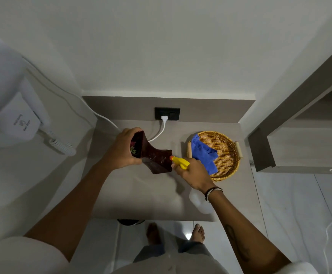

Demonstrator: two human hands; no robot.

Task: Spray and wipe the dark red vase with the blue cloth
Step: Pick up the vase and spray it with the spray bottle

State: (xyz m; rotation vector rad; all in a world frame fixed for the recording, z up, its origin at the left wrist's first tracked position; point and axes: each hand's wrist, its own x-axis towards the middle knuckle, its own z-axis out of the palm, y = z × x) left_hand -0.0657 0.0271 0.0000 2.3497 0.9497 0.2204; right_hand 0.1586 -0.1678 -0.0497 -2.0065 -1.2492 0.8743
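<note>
Nearby, blue cloth (pixel 203 153) drapes over wicker basket (pixel 228 155) beside vase (pixel 153 155).

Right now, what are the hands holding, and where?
Left hand grips the vase at its wide end; right hand holds the spray bottle by its trigger head.

Only one thing carries print: the white wall-mounted hair dryer (pixel 13 107) at the left. Its lower housing bears two short lines of dark lettering with a small round emblem between them. The letters are small, tilted and blurred; the lower line looks like "Hair Dryer", while the upper line cannot be made out. No other words, numbers or brand marks can be read.
</note>
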